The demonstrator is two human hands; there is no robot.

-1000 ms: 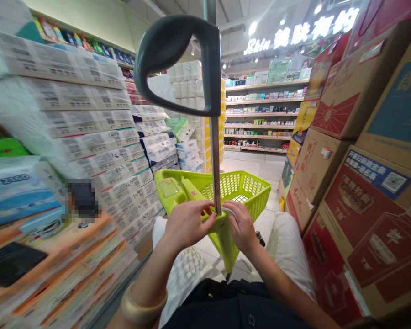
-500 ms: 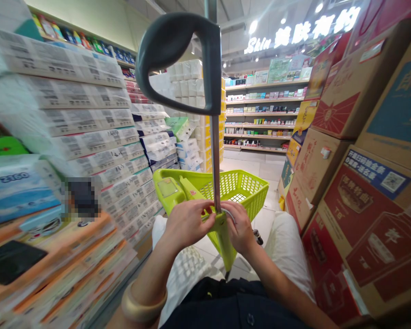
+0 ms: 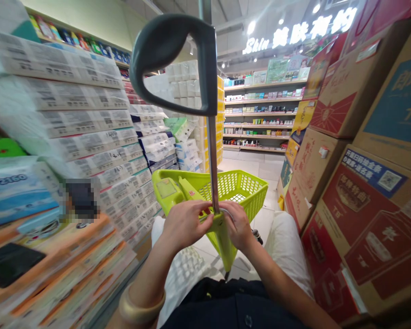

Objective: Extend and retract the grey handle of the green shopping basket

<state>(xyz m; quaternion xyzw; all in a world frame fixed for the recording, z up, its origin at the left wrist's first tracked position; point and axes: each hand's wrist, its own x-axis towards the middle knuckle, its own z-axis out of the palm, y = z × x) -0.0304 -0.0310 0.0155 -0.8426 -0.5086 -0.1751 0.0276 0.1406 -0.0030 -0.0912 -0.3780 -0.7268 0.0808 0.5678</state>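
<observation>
Grey loop handle (image 3: pixel 160 48): slightly further left in my view than half a second ago.
Left hand (image 3: pixel 187 223): narrow, fingers curled at the metal pole's (image 3: pixel 213 164) base; hold unclear to me.
Lime-green shopping cart (image 3: pixel 224 244): between the hands, reaching forward.
Right hand (image 3: pixel 238 224): curled over a pale curved strip (image 3: pixel 229 213); grip uncertain.

Floor (image 3: pixel 256 162), pale tile: I see a green cart (image 3: pixel 256 201) standing on it, cartons (image 3: pixel 296 198) stacked along the right | Rear shelves (image 3: pixel 260 148), several tiers: my feed shows small packaged goods (image 3: pixel 260 96) in rows.
</observation>
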